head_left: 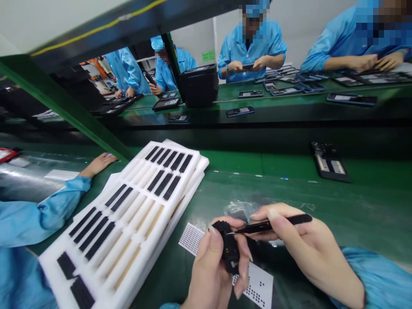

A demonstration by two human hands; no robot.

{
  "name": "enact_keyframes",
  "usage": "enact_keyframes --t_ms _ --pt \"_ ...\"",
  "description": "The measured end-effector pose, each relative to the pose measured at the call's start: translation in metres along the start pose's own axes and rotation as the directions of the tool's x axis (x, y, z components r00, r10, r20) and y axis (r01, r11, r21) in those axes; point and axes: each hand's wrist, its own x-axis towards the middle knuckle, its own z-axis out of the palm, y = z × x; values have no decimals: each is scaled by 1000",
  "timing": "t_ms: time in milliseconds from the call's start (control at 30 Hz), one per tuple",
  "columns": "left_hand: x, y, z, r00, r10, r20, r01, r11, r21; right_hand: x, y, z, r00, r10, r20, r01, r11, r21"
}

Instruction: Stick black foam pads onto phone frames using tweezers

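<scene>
My left hand (207, 270) is closed round a small black moulded part (230, 253), with the thumb on its upper end. Between the thumb and fingers of my right hand (310, 246) is a pair of black tweezers (296, 219). Their fine tips point left and meet the upper part of the black piece, or lie just over it. A white sheet of small black dots (191, 238) lies on the bench under my left hand, partly covered by it. Behind my hands is a crumpled clear plastic bag (240, 208).
Stacked white foam trays (193, 161) with black strips (99, 234) stand at left. A co-worker's blue sleeve and hand (98, 164) reach in beside them. An opened phone body (330, 162) lies back right. Several phones (240, 111) and co-workers in blue are beyond the ledge.
</scene>
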Motion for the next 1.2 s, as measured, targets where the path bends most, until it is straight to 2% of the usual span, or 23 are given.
enact_keyframes --t_ms 433,533,667,767,867,967,1033,1067,1100,1133,1167,1200 --pt "2 -1 1 999 2 -48 -1 1000 4 -2 3 -2 1000 -3 2 3 1000 -5" --pt "2 -1 1 998 11 -56 -11 1000 -5 0 1 -2 999 -36 -27 33 996 -83" --pt "3 -5 0 997 12 -79 -12 1000 2 -3 0 2 986 -143 -84 117 959 -257" --pt "4 -8 2 992 19 -124 -18 1000 4 -7 0 4 981 -182 -68 152 938 -312" --pt "6 -6 6 971 41 -235 -33 999 37 3 5 -8 985 -154 -76 129 955 -266" --pt "13 1 6 913 144 -380 -57 971 232 35 23 -43 978 -31 -208 17 997 -69" --pt "22 4 2 893 249 -376 -21 856 517 57 42 -74 961 46 -274 -33 998 49" --pt "28 4 -1 905 293 -309 -5 733 681 66 52 -88 955 89 -283 -70 994 78" --pt "35 2 -4 929 313 -195 -11 553 833 72 62 -99 954 141 -266 -118 988 101" --pt "44 -1 -6 954 295 -54 -40 302 952 75 71 -107 954 181 -237 -159 981 109" --pt "52 -5 -8 969 234 80 -87 22 996 76 79 -112 957 209 -201 -190 976 111" --pt "61 -10 -10 973 148 176 -138 -233 962 76 85 -114 961 222 -165 -207 973 106"
